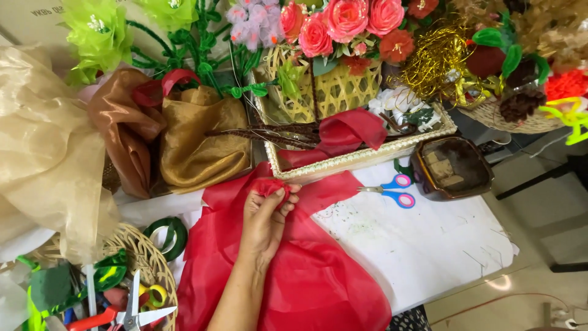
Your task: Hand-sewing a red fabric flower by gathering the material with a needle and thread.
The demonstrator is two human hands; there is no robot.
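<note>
1. Red sheer fabric (306,270) is the biggest item: spread over the white table (429,245), running from the tray front down to the bottom edge of the frame.
2. Beige fabric (43,153) bunched at far left, hanging over a wicker basket (144,251).
3. Tray (361,156) with pale trim sits just behind the red fabric; it holds a woven basket (337,92) of pink roses (343,21) and a red fabric scrap (346,132).
4. Gold fabric (199,138) and brown fabric (122,129) piled left of the tray.
5. One hand (266,217) in view, forearm coming up from the bottom centre; can't tell if left or right. Fingers pressed together, pinching a gathered wad of the red fabric (269,186) at its top edge, just in front of the tray.
6. Brown box (452,167) right of the tray, on the table.
7. Green tape roll (168,236) beside the wicker basket, touching the red fabric's left edge.
8. Blue-and-pink scissors (392,191) lie on the table, between red fabric and brown box. Apart from the hand.
9. Second scissors (131,309) in the wicker basket.
</note>
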